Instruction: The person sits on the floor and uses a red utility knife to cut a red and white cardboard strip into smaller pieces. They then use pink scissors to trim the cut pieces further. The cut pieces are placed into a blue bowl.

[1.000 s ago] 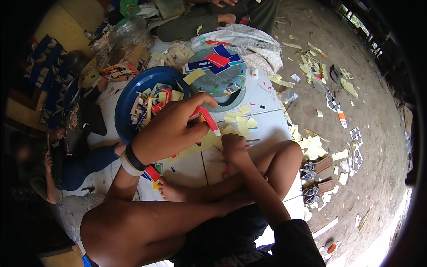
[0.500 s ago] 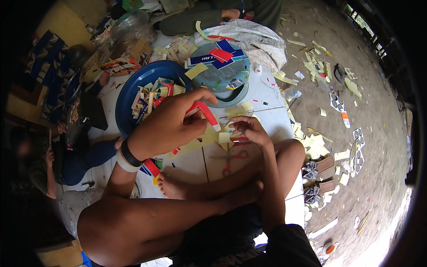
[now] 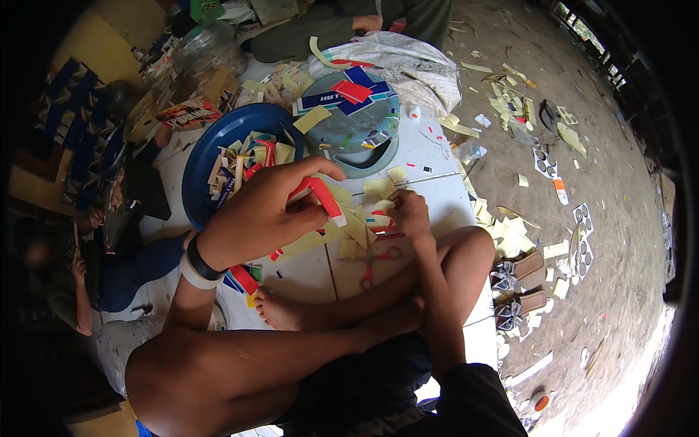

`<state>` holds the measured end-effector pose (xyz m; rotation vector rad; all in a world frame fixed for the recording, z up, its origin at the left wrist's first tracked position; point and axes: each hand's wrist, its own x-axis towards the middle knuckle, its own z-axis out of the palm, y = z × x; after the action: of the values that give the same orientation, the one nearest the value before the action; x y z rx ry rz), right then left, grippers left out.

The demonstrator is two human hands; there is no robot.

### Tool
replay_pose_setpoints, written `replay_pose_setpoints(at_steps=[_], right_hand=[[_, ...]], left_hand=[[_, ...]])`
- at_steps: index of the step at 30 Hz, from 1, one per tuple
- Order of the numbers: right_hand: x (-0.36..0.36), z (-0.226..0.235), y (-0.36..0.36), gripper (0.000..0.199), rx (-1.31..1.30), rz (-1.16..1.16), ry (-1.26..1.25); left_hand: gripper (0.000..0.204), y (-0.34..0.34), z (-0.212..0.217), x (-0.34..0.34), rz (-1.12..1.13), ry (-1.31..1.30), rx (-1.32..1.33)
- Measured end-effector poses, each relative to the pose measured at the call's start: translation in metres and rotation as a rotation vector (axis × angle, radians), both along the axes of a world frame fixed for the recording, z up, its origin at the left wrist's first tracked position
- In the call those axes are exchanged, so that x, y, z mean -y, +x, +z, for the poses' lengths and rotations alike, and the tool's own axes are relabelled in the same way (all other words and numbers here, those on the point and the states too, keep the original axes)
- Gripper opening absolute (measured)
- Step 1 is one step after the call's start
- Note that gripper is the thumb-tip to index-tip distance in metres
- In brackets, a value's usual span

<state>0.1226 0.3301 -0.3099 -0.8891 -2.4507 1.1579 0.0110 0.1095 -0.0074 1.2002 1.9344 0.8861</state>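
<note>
My left hand (image 3: 262, 207) is closed on a red folded card strip (image 3: 325, 200), its bent end showing past my thumb and its index finger stretched out above. To the right, my right hand (image 3: 411, 215) has its fingertips pinched together beside pale yellow paper pieces (image 3: 355, 231) on the white tiled surface. Whatever lies between those fingertips is too small to make out. Red-handled scissors (image 3: 368, 273) lie below the paper, near my bare foot. Beyond my left hand stands a blue basin (image 3: 191, 175) holding many folded card pieces.
A round lidded tub (image 3: 331, 135) carries blue and red card strips (image 3: 352, 91). Behind it lies a white sack (image 3: 429, 73). Sandals (image 3: 520, 271) and paper scraps litter the ground at right. Another person (image 3: 80, 273) sits at the far left; another person's leg (image 3: 298, 40) shows at the back.
My right hand has gone from loosely spread fingers to a pinch by the yellow paper. My left hand still grips the red strip. The whole view has shifted slightly.
</note>
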Motion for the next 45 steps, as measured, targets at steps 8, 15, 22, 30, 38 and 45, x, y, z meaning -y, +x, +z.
replay_pose_setpoints(at_steps=[8,15,22,30,38,45], right_hand=[[-0.022,-0.003,-0.003,0.036,-0.45,0.022,-0.168],[-0.007,-0.005,-0.016,0.056,-0.405,0.223,-0.486],[0.0,0.005,-0.011,0.059,-0.028,0.242,-0.076],[0.018,0.01,-0.007,0.041,0.342,0.332,0.17],[0.016,-0.006,-0.006,0.033,0.208,0.331,0.114],[0.013,-0.018,-0.012,0.028,0.168,0.346,0.136]], left_hand=[[0.043,-0.003,-0.002,0.001,-0.04,-0.026,-0.075],[0.044,-0.002,-0.001,0.001,-0.041,-0.038,-0.054],[0.046,-0.001,0.0,0.002,-0.057,-0.078,-0.033],[0.048,0.001,0.0,0.0,-0.085,-0.079,-0.035],[0.041,0.001,0.0,0.001,-0.081,-0.056,-0.093],[0.04,0.002,-0.001,0.001,-0.072,-0.034,-0.042]])
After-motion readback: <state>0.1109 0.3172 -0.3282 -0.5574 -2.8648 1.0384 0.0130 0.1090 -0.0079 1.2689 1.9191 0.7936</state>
